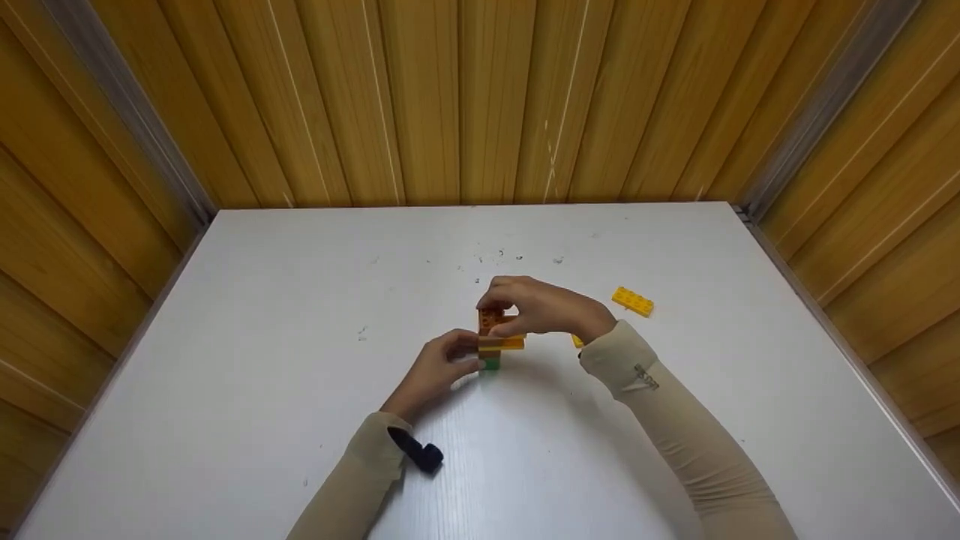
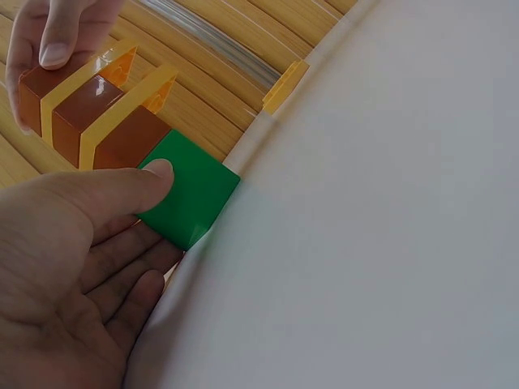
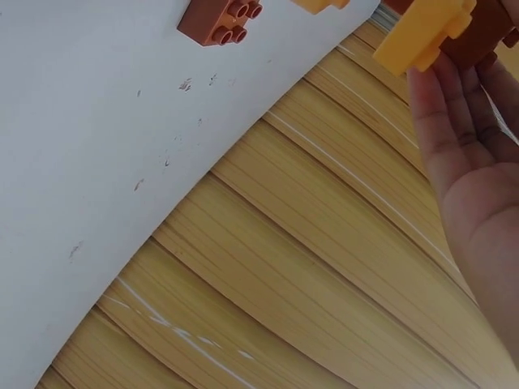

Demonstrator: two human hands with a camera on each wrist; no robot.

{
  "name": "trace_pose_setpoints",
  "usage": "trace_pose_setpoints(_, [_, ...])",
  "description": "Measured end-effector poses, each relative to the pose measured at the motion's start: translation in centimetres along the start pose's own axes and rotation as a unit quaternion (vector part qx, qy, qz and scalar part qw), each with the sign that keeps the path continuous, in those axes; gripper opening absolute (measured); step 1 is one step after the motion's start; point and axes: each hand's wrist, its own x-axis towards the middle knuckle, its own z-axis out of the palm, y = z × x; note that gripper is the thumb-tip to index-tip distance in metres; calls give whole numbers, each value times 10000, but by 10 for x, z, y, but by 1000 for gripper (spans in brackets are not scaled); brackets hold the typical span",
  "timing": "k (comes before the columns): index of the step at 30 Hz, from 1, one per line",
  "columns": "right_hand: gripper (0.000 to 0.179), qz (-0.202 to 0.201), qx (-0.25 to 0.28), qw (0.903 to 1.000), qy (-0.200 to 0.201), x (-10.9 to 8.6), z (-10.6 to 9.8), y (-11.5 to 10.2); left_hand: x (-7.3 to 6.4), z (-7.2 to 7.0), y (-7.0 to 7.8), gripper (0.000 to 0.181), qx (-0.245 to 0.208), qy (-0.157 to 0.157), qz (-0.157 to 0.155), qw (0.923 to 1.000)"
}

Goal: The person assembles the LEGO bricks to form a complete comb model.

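Observation:
A stack of toy building bricks stands upright mid-table, with a green brick (image 2: 190,190) at its bottom. Above it, brown bricks (image 2: 134,136) alternate with two longer yellow plates (image 2: 69,91), which stick out to one side. My left hand (image 1: 439,371) grips the green base, thumb on its near face and fingers behind, as the left wrist view shows. Up at the top, my right hand (image 1: 544,306) pinches the uppermost brown brick (image 2: 36,101), its thumb on the near side. Part of the stack's upper end is hidden behind that hand in the head view.
A loose yellow plate (image 1: 632,301) with studs lies to the right on the white table (image 1: 225,337). Another yellow piece (image 1: 577,340) is mostly covered by the right wrist. A studded brown brick (image 3: 215,20) appears in the right wrist view. Wood-patterned walls (image 1: 420,105) enclose the table.

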Motion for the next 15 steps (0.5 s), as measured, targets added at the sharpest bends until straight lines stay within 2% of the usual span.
trace_pose_setpoints(15, [42, -26, -100, 9999, -21, -9, -6, 3, -1, 1, 0, 36, 73, 29, -79, 9999])
